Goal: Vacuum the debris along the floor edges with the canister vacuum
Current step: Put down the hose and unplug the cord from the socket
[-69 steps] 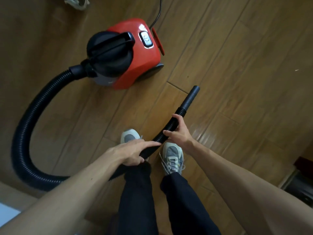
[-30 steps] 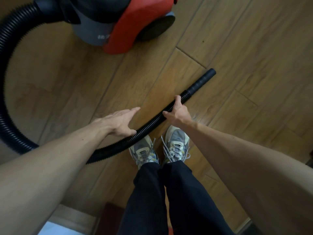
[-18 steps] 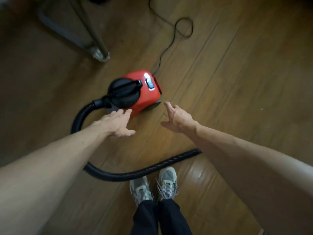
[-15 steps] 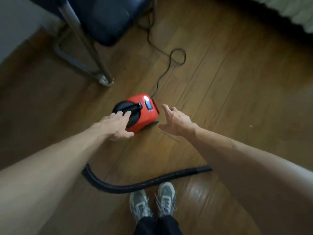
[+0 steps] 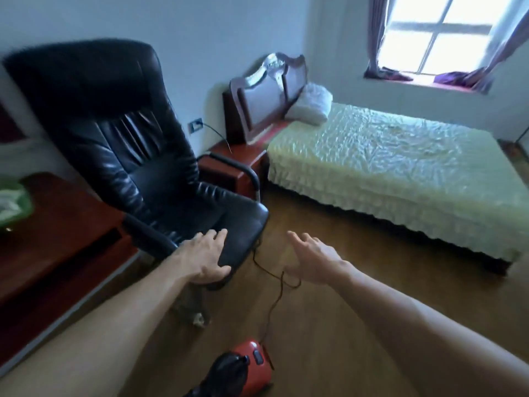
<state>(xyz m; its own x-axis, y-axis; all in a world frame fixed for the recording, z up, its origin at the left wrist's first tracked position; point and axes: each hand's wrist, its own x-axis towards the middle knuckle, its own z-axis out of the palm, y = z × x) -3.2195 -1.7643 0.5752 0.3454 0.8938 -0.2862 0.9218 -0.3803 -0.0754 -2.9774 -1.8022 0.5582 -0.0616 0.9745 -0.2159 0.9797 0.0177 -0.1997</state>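
Observation:
The red canister vacuum (image 5: pixel 252 368) with its black top sits on the wooden floor at the bottom of the head view. Its thin power cord (image 5: pixel 274 293) runs up across the floor toward the wall. The hose is out of view. My left hand (image 5: pixel 204 257) is stretched forward with fingers spread, held in front of the front edge of a black office chair's seat and holding nothing. My right hand (image 5: pixel 312 257) hangs open in the air above the floor, well clear of the vacuum.
A black leather office chair (image 5: pixel 137 144) stands ahead on the left beside a dark red desk (image 5: pixel 48 247). A bed (image 5: pixel 400 173) with a pale green cover fills the right, with a red nightstand (image 5: pixel 232 164) and a wall socket (image 5: pixel 196 125) between them. Open floor (image 5: pixel 329 325) lies ahead.
Both hands let go of the hose, which was left on the floor by my feet. The view rose from the floor to the room, and the vacuum slid to the bottom of the frame.

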